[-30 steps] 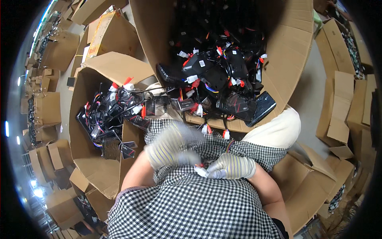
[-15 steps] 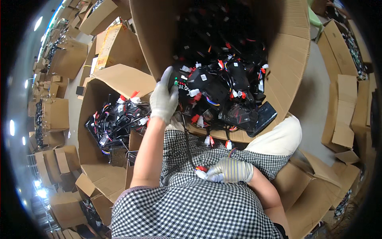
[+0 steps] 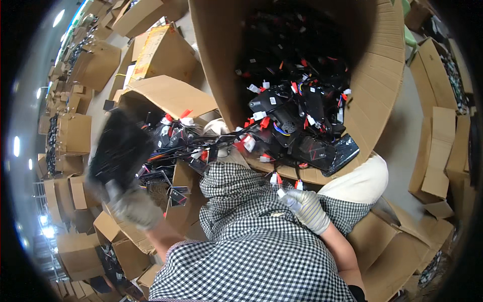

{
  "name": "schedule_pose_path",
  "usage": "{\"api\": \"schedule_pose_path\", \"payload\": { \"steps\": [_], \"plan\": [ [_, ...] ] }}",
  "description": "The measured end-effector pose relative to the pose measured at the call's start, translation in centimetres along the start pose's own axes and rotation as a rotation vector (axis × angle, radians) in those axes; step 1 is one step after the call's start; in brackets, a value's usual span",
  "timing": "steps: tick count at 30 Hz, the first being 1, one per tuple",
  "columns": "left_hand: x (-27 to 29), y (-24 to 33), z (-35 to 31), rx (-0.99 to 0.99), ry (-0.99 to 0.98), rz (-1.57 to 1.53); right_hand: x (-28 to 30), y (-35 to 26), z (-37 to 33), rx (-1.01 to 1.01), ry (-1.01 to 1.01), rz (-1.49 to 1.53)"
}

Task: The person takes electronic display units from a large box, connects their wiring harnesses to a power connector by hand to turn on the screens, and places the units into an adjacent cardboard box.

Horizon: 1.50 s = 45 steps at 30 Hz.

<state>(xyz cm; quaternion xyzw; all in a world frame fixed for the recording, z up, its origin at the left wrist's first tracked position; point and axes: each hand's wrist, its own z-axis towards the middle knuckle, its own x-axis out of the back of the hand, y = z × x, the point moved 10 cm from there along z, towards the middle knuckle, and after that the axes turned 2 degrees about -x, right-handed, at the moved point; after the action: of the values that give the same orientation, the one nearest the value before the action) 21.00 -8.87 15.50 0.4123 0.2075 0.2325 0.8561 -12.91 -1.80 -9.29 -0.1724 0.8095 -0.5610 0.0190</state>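
Observation:
My left hand [image 3: 135, 207], in a pale work glove, is closed on the lower edge of a flat black electronic device [image 3: 121, 147]. The device is smeared by motion and held tilted over the left carton. Black cables [image 3: 201, 142] stretch from near it toward the big box, ending around blurred red and white plugs [image 3: 246, 142]. Over my lap, my right hand [image 3: 308, 211], in a striped glove, is closed with its fingers pinched on a small white connector plug [image 3: 282, 193]. Other wired black devices [image 3: 275, 103] with red and white plugs fill the big box.
The big cardboard box [image 3: 380, 85] lies tipped toward me, its lower edge at my knees. To its left stands an open carton [image 3: 171, 93] of similar devices. More cartons [image 3: 75, 131] are stacked at far left, and open boxes [image 3: 435, 151] line the right side.
My left hand has swung left and down from the big box, carrying a black device. My right hand has risen slightly to the right. The whole view has shifted a little.

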Motion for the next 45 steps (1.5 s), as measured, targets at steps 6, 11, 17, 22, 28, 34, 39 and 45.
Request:
{"api": "schedule_pose_path", "payload": {
  "steps": [6, 11, 17, 22, 28, 34, 39, 45],
  "plan": [
    [9.3, -6.3, 5.3, -0.134, -0.120, 0.550, 0.4, -0.5, 0.6, 0.028, -0.001, -0.080],
    [6.2, -12.8, 3.0, -0.048, -0.075, 1.234, 0.2, 0.1, 1.0, 0.053, -0.010, -0.078],
    [-22.0, -9.1, -11.1, -0.421, -1.041, 0.911, 1.0, 0.1, 1.5, 0.010, -0.012, -0.056],
    [-26.4, -17.8, -16.7, -0.282, -1.371, 0.842, 0.0, -0.8, 1.4, 0.049, -0.025, -0.195],
    [-27.0, -14.4, -13.4, 0.627, -0.887, -0.011, 1.8, -0.1, 0.2, 0.052, 0.085, -0.146],
    [-20.7, -11.1, -15.4, 0.695, -0.828, -0.306, 3.6, -0.3, -0.7, 0.026, 0.155, -0.106],
    [-21.4, -4.5, -11.5, 0.448, -0.791, -0.658, 5.1, -0.3, -0.5, -0.036, 0.223, -0.049],
    [-20.8, -8.8, -12.3, 0.306, -0.801, -0.178, 6.8, -2.4, 2.2, 0.037, 0.263, -0.069]
  ]
}}
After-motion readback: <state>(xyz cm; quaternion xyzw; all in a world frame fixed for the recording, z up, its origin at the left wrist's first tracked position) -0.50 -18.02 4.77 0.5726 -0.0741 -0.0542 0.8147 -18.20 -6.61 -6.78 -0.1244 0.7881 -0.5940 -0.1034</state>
